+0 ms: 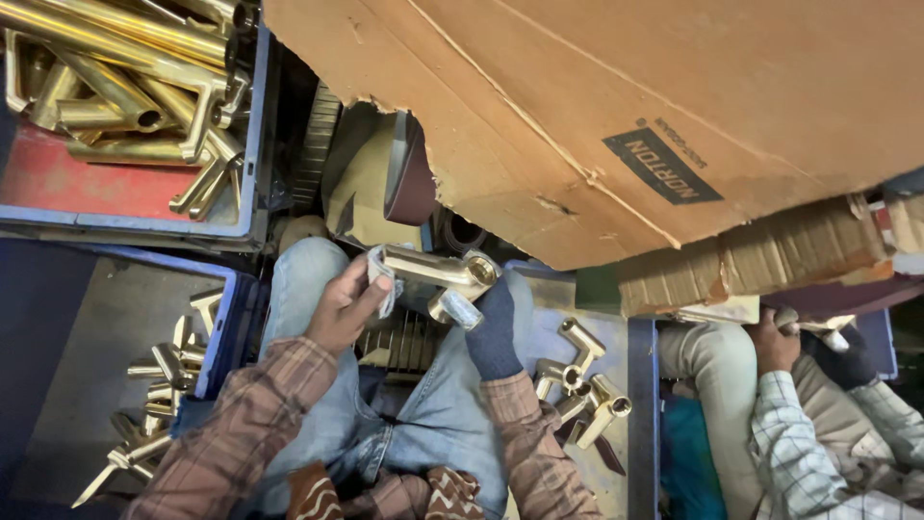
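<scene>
— Left hand [345,306]?
— Bare, fingers [358,279] wrapped over a pale cloth [382,274] and pressed against one end of the brass fitting [438,273].

— Right hand [493,327]?
— In a dark glove, fingers closed around the other end, just below the round open mouth of the fitting.

— Position of the fitting?
— Held level between both hands, above the knees in blue jeans [423,414], a short silvery stub [454,309] pointing down and toward the camera.

— Around it?
— More brass fittings [577,380] heaped in a tray beside the right knee, just right of the gloved hand. Others [159,385] spread in a blue crate [226,332] by the left knee. Long brass tubes [135,77] piled in a second blue crate with a red floor [87,183], upper left. Torn sheet of cardboard [616,116] overhead.

— Anyone else?
— Another person's hand [775,342] at the right edge, checked sleeve, gripping a similar brass piece [818,327]; well apart from the pair in the middle.
</scene>
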